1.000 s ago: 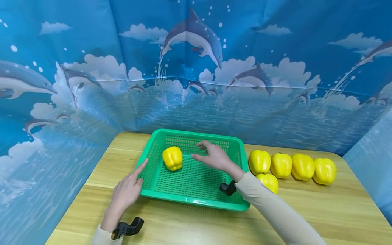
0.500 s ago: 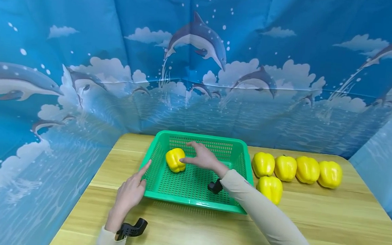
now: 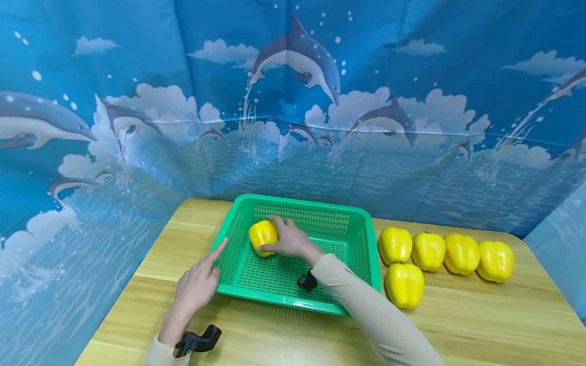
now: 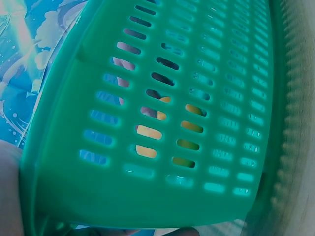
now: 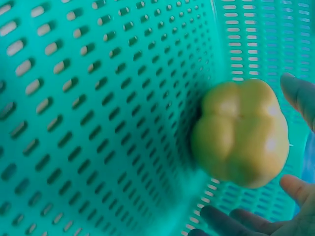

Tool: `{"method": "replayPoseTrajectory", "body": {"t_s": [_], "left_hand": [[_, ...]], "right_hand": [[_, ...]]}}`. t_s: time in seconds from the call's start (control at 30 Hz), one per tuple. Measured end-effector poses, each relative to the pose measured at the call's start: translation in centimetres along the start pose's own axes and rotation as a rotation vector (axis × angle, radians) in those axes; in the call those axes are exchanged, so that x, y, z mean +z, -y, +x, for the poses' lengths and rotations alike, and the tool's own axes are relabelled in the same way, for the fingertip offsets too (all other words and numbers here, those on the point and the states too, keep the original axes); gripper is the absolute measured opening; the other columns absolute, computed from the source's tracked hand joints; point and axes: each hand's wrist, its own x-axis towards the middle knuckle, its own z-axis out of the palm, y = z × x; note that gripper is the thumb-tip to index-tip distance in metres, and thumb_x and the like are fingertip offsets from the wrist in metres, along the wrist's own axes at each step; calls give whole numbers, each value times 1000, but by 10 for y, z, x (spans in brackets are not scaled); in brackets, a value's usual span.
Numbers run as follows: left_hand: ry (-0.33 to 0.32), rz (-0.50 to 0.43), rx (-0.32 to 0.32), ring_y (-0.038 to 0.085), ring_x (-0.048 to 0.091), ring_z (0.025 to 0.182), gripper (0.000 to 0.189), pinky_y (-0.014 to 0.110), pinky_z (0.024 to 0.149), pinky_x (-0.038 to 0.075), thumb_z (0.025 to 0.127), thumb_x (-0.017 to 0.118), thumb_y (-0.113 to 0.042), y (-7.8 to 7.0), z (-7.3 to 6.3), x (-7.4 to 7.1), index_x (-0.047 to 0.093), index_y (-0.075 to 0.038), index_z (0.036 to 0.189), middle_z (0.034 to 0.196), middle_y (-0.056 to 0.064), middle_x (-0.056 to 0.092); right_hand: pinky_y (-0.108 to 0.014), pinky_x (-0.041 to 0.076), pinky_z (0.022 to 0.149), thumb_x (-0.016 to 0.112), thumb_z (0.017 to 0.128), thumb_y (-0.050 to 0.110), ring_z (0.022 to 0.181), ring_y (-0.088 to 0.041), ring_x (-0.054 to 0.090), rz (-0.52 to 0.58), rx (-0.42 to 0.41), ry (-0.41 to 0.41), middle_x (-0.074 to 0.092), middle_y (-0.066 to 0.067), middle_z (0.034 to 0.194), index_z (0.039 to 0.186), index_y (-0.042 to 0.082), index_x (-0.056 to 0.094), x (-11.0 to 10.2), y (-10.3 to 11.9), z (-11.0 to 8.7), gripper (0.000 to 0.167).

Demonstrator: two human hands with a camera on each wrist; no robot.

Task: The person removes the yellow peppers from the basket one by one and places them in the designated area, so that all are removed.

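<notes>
A yellow bell pepper (image 3: 260, 236) lies at the left side inside the green plastic basket (image 3: 290, 302). My right hand (image 3: 293, 241) reaches into the basket, thumb and fingers spread around the pepper's right side. In the right wrist view, the fingers (image 5: 246, 223) stand a little apart from the bell pepper (image 5: 241, 135). My left hand (image 3: 196, 284) rests at the basket's near left corner, its index finger straight along the rim. Through slots in the basket's wall (image 4: 167, 191), the left wrist view shows bits of yellow.
Several more yellow bell peppers (image 3: 428, 252) form a row right of the basket, with a single yellow bell pepper (image 3: 405, 285) in front of them. The wooden table (image 3: 281, 349) ends in front of a blue dolphin-print curtain (image 3: 253, 163).
My right hand has moved left inside the basket, from its middle to the bell pepper. My left hand stays at the basket's corner. The head view has shifted slightly.
</notes>
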Motion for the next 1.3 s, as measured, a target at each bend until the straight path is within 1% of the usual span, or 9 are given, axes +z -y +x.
{"method": "replayPoseTrajectory", "body": {"t_s": [0.1, 0.27, 0.47, 0.67, 0.8, 0.9, 1.1, 1.3], "left_hand": [[-1, 1, -1, 15, 27, 39, 61, 29, 36, 27, 95, 42, -9, -1, 0, 0, 28, -30, 151, 134, 21, 51], [-2, 7, -7, 16, 27, 40, 61, 30, 37, 28, 95, 42, -9, -1, 0, 0, 29, -30, 151, 133, 21, 51], [5, 4, -2, 16, 28, 40, 61, 31, 37, 28, 95, 42, -8, -2, 0, 0, 29, -29, 151, 132, 21, 52], [5, 8, 1, 16, 29, 40, 61, 30, 37, 28, 96, 42, -9, -1, 0, 0, 28, -30, 151, 130, 21, 54], [6, 5, 4, 16, 28, 39, 61, 29, 37, 26, 96, 41, -9, -1, -1, 0, 28, -30, 151, 130, 21, 53], [2, 6, 4, 16, 27, 39, 60, 29, 36, 25, 96, 41, -8, -1, 0, 0, 28, -30, 151, 131, 21, 53], [4, 23, -6, 17, 28, 40, 60, 30, 38, 26, 96, 41, -10, -2, 0, 0, 28, -30, 151, 135, 22, 50], [8, 19, -7, 16, 27, 39, 60, 29, 37, 24, 97, 41, -10, -2, -1, 1, 27, -31, 151, 135, 22, 49]], "right_hand": [[-37, 46, 67, 72, 79, 51, 86, -25, 53, -11, 14, -1, 45, -20, 123, 150, 20, 28, 4, 0, 3, 89], [-38, 45, 67, 72, 78, 53, 85, -24, 53, -13, 39, -5, 47, -18, 117, 149, 18, 29, 9, 0, 8, 90], [-35, 45, 65, 70, 77, 58, 83, -22, 53, -51, 68, 5, 48, -15, 115, 148, 19, 28, 14, 1, 13, 91], [-36, 45, 63, 70, 79, 53, 79, -22, 54, -14, 63, 2, 50, -15, 111, 146, 17, 27, 19, 3, 12, 87], [-34, 45, 62, 71, 80, 48, 77, -21, 54, -22, 57, -7, 50, -12, 105, 143, 16, 26, 21, 5, 11, 84], [-33, 45, 62, 74, 79, 42, 77, -21, 53, 22, 51, -10, 49, -11, 103, 141, 16, 26, 23, 4, 11, 83], [-32, 47, 65, 79, 76, 29, 81, -21, 53, 153, 33, 9, 48, -12, 105, 139, 12, 25, 26, 1, 12, 84], [-33, 48, 67, 80, 75, 17, 85, -24, 53, 227, 9, 21, 47, -16, 108, 135, 8, 24, 24, 1, 5, 82]]}}
